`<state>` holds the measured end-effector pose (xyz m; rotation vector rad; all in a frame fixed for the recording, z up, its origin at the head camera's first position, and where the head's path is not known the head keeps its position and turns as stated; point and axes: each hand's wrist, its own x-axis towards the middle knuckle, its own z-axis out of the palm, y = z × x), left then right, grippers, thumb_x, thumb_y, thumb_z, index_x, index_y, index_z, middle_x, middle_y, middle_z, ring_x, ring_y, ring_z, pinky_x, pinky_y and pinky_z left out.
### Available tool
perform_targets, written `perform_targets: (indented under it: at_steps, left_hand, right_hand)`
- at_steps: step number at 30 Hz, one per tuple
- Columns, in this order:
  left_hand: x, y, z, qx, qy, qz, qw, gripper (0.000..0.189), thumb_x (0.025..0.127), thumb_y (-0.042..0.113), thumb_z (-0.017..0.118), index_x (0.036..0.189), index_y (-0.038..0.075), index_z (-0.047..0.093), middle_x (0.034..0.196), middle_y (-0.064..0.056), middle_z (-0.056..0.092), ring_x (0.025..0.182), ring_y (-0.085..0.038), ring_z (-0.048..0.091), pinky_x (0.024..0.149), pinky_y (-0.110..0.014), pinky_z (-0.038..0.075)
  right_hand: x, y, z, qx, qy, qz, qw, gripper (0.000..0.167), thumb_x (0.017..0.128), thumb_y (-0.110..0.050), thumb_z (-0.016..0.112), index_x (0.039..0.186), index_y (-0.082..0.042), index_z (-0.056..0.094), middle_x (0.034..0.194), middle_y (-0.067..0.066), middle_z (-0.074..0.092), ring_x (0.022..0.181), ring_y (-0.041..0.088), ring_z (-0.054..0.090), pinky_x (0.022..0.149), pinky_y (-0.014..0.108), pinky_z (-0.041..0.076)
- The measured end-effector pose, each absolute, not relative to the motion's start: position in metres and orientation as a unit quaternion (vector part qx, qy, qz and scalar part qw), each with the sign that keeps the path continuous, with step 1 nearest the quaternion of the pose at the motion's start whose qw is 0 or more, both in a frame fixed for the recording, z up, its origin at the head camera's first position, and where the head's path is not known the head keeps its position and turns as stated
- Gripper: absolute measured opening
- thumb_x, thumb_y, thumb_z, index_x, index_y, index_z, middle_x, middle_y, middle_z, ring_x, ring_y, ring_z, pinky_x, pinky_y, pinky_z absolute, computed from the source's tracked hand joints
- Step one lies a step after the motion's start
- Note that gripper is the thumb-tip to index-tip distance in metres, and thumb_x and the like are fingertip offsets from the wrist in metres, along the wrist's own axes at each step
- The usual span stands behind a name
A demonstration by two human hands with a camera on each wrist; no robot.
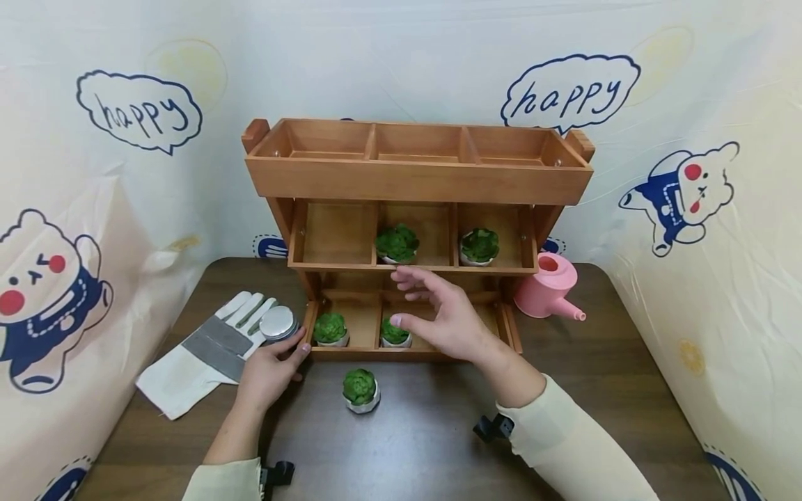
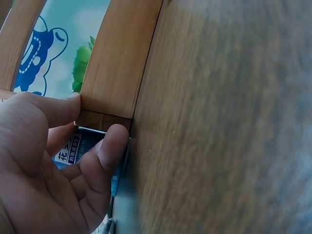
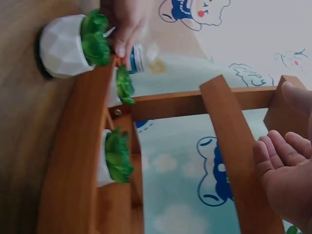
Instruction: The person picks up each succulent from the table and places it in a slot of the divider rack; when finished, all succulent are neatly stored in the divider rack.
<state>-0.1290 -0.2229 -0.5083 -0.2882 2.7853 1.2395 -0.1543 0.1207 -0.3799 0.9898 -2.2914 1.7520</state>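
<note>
A three-tier wooden plant shelf stands on the table. My left hand grips the front left corner of its bottom tier, the thumb along the wood in the left wrist view. My right hand hovers in front of the middle and bottom tiers, fingers loosely bent and nothing in them. Potted succulents sit in the middle tier's centre and right compartments. In the bottom tier, one succulent is on the left and another succulent in the centre, partly behind my right hand. A loose potted succulent stands on the table before the shelf.
A grey-and-white glove lies left of the shelf, with a silver-lidded container beside its fingers. On the right stands a pink watering can. A printed cloth hangs behind and along both sides of the table.
</note>
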Motion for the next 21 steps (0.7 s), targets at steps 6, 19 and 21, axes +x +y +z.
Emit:
perform_targets:
  at_steps: [6, 19, 21]
  left_hand:
    - [-0.128, -0.223, -0.509, -0.097, 0.909, 0.404, 0.041, 0.056, 0.099, 0.054, 0.066, 0.148, 0.029, 0.059, 0.069, -0.001, 0.073, 0.063, -0.016, 0.072, 0.075, -0.039, 0.048]
    - [-0.127, -0.222, -0.505, -0.100, 0.910, 0.400, 0.042, 0.056, 0.099, 0.055, 0.065, 0.149, 0.029, 0.059, 0.069, -0.001, 0.073, 0.063, -0.016, 0.071, 0.072, -0.037, 0.046]
    - [-0.127, -0.222, -0.504, -0.100, 0.910, 0.399, 0.043, 0.056, 0.099, 0.055, 0.065, 0.149, 0.029, 0.059, 0.069, -0.001, 0.073, 0.063, -0.016, 0.071, 0.072, -0.036, 0.046]
  right_hand:
    - [-0.149, 0.117, -0.396, 0.326, -0.749, 0.577, 0.020, 0.071, 0.084, -0.001, 0.086, 0.147, -0.005, 0.053, 0.137, 0.011, 0.065, 0.123, 0.027, 0.064, 0.101, 0.048, 0.051]
    - [-0.144, 0.107, -0.430, 0.333, -0.755, 0.563, -0.051, 0.066, 0.088, -0.015, 0.086, 0.146, -0.012, 0.055, 0.136, 0.003, 0.067, 0.124, 0.031, 0.063, 0.103, 0.044, 0.050]
    - [-0.143, 0.106, -0.435, 0.327, -0.761, 0.557, -0.069, 0.065, 0.088, -0.018, 0.086, 0.145, -0.014, 0.056, 0.135, 0.001, 0.068, 0.122, 0.030, 0.064, 0.103, 0.044, 0.050]
